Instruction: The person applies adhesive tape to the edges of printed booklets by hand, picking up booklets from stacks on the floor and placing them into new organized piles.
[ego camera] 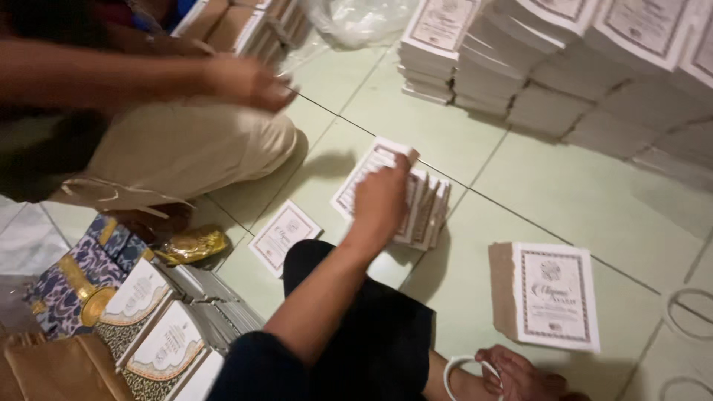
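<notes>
The pale green tiled floor (520, 186) carries all items.

1. Far right: white booklets in banded stacks (564, 74), at least six columns side by side. The exact count cannot be told, because the frame cuts them off.
2. Far left: a second person in beige trousers (186, 148) sits on the floor. This co-worker's hand (249, 80) is blurred and reaches toward the flat cartons (238, 26) at the far edge.
3. Near left: patterned gift boxes (82, 282) and about three cream-fronted packs (160, 341) beside a brown bag (63, 367).
4. Near right: one thick bundle (553, 295), lying flat and well apart from the hand.
5. Centre: the fanned pile of booklets (427, 212), roughly five or six. Its long axis runs from near left to far right, in line with the forearm.
6. The left hand (379, 200) lies on top of the pile, palm down, fingers over the far end of the top booklet (379, 157). Whether the fingers pinch that booklet or only press on it cannot be told. The right hand is out of view.
7. One loose card (286, 236) lies just left of the pile, the next nearest item.
8. One gold foil packet (191, 243); two white strap loops (683, 312) at the right edge.
</notes>
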